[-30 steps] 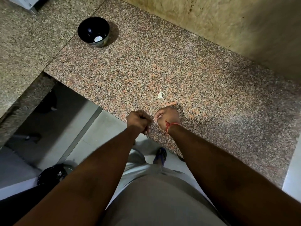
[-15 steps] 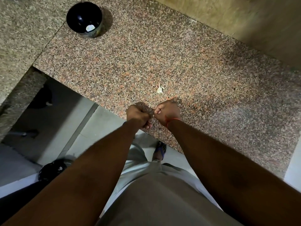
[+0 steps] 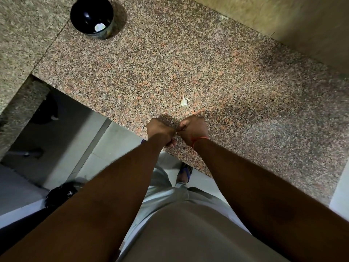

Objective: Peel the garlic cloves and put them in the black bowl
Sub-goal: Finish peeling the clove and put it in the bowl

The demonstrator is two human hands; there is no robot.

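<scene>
Hands, left (image 3: 160,129) and right (image 3: 193,129), fisted together, contents hidden; one clove (image 3: 184,103) beyond, one in bowl (image 3: 88,14).

Red wrist thread (image 3: 200,139), grey shorts (image 3: 166,193), blue sandal (image 3: 186,172)

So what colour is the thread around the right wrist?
Red-orange thread, seen in the head view.

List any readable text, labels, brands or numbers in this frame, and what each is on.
None readable.
Black bowl: patterned outer wall, no legible lettering.
Dark object on the floor: pale marks, too blurred to read.
Granite counter, wall, clothing and red wrist thread: no text.
</scene>
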